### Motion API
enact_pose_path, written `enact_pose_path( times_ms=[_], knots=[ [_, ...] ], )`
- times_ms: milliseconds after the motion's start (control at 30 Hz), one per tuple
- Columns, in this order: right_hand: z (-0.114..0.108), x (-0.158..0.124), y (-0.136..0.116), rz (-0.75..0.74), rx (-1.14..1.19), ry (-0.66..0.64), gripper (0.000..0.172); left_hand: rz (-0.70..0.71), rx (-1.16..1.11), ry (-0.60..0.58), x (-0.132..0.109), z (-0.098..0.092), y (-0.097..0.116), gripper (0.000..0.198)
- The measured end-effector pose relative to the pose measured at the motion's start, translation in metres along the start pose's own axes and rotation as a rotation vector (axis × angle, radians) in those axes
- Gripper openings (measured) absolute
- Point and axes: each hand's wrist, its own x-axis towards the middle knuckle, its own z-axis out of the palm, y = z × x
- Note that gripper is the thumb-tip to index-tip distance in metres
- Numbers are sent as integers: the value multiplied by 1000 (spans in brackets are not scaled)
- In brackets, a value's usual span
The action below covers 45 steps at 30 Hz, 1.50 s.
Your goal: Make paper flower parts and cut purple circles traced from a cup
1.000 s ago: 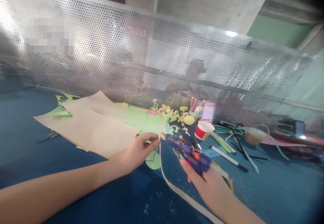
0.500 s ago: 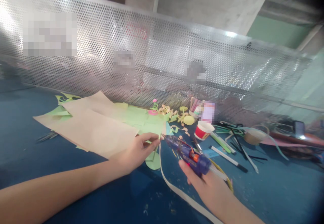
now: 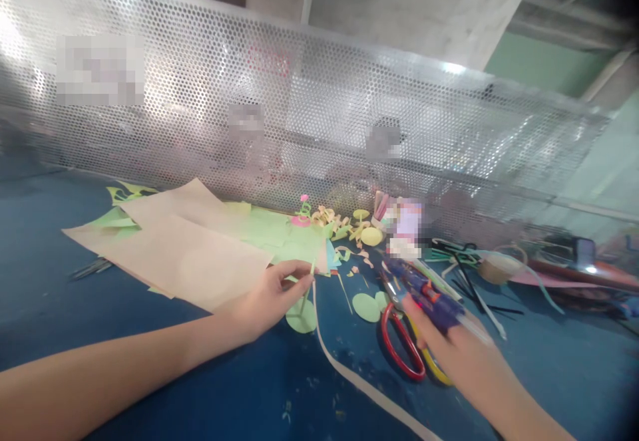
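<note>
My left hand (image 3: 269,298) pinches a thin green paper stem (image 3: 313,268) between thumb and fingertips. Below those fingers a round green paper disc (image 3: 302,320) is in view, and a long pale paper strip (image 3: 344,374) trails from the fingertips toward the front edge; whether stem, disc and strip are joined I cannot tell. My right hand (image 3: 462,354) is wrapped around a dark blue glue gun (image 3: 436,298), blurred by motion, its nozzle pointing up and left. Beneath the gun lie scissors (image 3: 399,348) with red and yellow handles, partly covered by the hand.
Large beige paper sheets (image 3: 200,261) and green sheets (image 3: 264,228) lie at the left and centre. A pink and green paper flower (image 3: 302,211), curled paper pieces (image 3: 334,220) and green discs (image 3: 367,308) lie around. A perforated metal screen (image 3: 319,108) borders the back.
My right hand and the glue gun have moved to the right, away from my left fingertips, uncovering green discs and the scissors. My left hand has stayed nearly still.
</note>
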Motion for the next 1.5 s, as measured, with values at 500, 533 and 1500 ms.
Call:
enact_pose_path(
  times_ms=[500, 533, 1500],
  knots=[
    [-9, -6, 57, 11, -575, -281, 23, -31, 23, 2, 1, 1, -1, 29],
    [-9, -1, 30, -7, -467, -296, 24, -26, 27, -1, 1, 2, -2, 28],
    [16, 44, -82, 69, 452, -337, 14, -54, -60, 17, -2, 0, 8, 26]
  ],
)
